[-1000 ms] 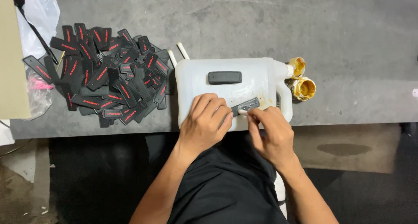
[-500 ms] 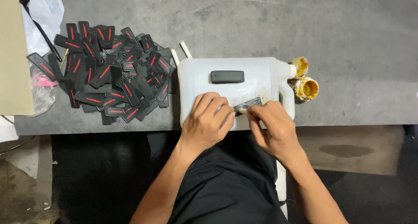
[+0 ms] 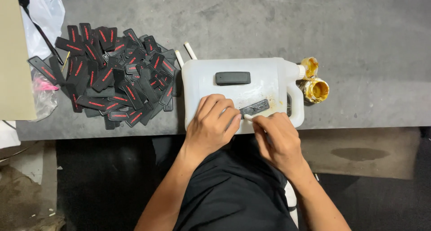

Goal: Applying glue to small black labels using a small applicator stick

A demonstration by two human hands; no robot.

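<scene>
Left hand (image 3: 211, 123) curled flat, pinning the dark patch (image 3: 254, 108) on the white jug (image 3: 269, 85), right hand (image 3: 276, 139) pinching what looks like a thin stick: steady, even strokes.

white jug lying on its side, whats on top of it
On the white jug lie two dark flat strips: one strip lies free, the other strip sits under both hands' fingertips. The left hand covers part of the jug's near face, so anything beneath it is hidden.
</scene>
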